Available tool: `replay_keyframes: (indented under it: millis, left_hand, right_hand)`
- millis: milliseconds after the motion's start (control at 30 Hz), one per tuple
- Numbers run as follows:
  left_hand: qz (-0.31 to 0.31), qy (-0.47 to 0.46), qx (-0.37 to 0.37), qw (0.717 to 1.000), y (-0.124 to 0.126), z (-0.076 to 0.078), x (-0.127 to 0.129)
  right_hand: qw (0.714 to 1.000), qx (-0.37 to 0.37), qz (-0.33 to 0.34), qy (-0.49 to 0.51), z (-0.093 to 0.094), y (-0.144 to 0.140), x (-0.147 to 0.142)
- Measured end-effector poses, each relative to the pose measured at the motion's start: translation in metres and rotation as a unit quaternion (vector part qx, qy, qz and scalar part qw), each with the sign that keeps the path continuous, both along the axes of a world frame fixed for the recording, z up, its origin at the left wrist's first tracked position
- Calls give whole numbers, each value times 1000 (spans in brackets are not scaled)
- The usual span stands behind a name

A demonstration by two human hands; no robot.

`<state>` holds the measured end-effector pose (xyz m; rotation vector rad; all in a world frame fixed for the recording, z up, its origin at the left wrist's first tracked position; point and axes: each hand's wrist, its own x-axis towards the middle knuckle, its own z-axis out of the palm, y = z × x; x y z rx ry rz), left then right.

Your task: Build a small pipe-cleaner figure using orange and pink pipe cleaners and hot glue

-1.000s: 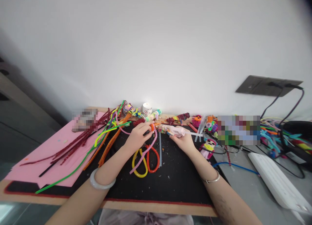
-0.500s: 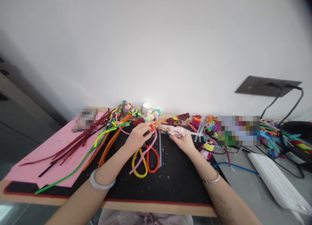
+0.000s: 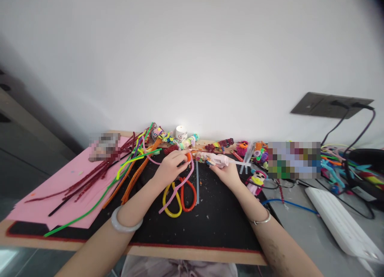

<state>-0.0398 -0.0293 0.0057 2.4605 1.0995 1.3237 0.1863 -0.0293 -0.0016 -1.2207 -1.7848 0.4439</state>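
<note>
My right hand [image 3: 227,176] is wrapped round a pale pink hot glue gun [image 3: 220,161]. A translucent glue stick [image 3: 242,164] juts out of its back, and its nozzle end points left toward my other hand. Closed in a pinch, my left hand [image 3: 171,166] holds a small orange pipe cleaner piece [image 3: 189,156], partly hidden by the fingers. A pink pipe cleaner [image 3: 171,198] curves down from beside those fingers. Below lie a yellow loop [image 3: 173,216] and a red loop [image 3: 195,194], which look like scissors handles; any blades are hidden.
Pink sheets [image 3: 72,181] at left carry dark red pipe cleaners [image 3: 97,175] and a long green one [image 3: 90,211]. A white roll [image 3: 181,133] and finished figures stand along the wall. At right are a small pink doll [image 3: 256,182], a white power strip [image 3: 336,221] and cables.
Both hands stay in nearly the same place, with the glue gun still close to the orange piece. The view has shifted very slightly.
</note>
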Motion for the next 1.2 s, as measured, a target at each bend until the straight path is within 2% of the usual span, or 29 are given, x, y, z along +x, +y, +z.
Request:
replay_keyframes:
  millis: [467, 767, 900, 1000, 1200]
  left_hand:
    - [-13, 15, 24, 1000, 1, 1, 0]
    - [0, 2, 25, 1000, 3, -1, 0]
    - [37, -50, -9, 998, 1, 1, 0]
    - [66, -115, -61, 989, 3, 1, 1]
    - [68, -278, -177, 942, 9, -5, 0]
  right_hand:
    - [1000, 0, -6, 11, -4, 2, 1]
    - [999, 5, -41, 14, -7, 4, 1]
    - [997, 16, -68, -20, -8, 6, 4]
    - [991, 7, -92, -92, -5, 7, 6]
    - [960, -24, -92, -265, -1, 6, 4]
